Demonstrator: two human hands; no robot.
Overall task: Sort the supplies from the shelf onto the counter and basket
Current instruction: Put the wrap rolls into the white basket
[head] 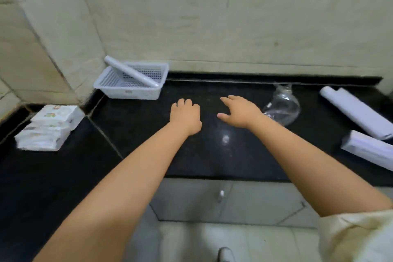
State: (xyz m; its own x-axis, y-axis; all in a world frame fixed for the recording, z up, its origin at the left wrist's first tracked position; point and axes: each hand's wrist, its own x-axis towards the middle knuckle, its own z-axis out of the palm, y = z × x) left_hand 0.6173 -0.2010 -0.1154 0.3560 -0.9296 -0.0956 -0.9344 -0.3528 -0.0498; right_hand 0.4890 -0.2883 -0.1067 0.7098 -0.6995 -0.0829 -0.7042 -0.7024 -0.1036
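- Nearest, both bare forearms reach out over the dark counter (212, 155), neither carrying anything, which suits a pause between placements.
- The left hand (186, 116) hovers knuckles up with fingers curled under in a loose fist that grips nothing; the right hand (240, 112) is spread flat, palm down, fingers pointing left and empty.
- At the left edge, a stack of white tissue packs (50, 127) sits squared up by the wall corner, seemingly grouped as one kind.
- At the right, two long white rolls (357, 112) lie near each other, again like with like.
- Just beyond the right hand lies a crumpled clear plastic bag (282, 108); blur makes it hard to tell whether anything is inside.
- Farthest, the white perforated basket (131, 83) stands against the wall, with one slim white roll (131, 74) propped diagonally, its end over the rim because it is longer than the basket.
- The shelf is out of view.
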